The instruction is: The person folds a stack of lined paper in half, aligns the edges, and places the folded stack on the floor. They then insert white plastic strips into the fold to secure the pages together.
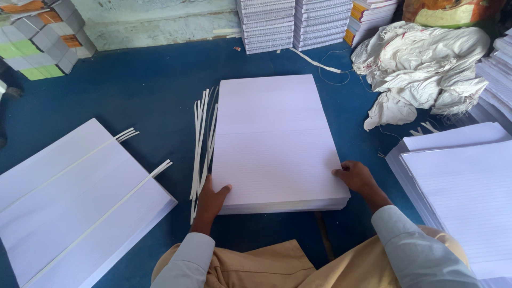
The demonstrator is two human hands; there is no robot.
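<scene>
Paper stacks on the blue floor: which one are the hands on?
The middle stack: left hand and right hand grip its near corners; side stacks lie untouched.

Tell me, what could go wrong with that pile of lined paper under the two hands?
1. The left hand and right hand hold only the near corners of the lined paper stack; if lifted this way, the far sheets might sag or fan out.
2. The loose paper strips lie right against its left edge and could get dragged along or caught under it.
3. Bare fingers along the sheet edges may get paper cuts.
</scene>
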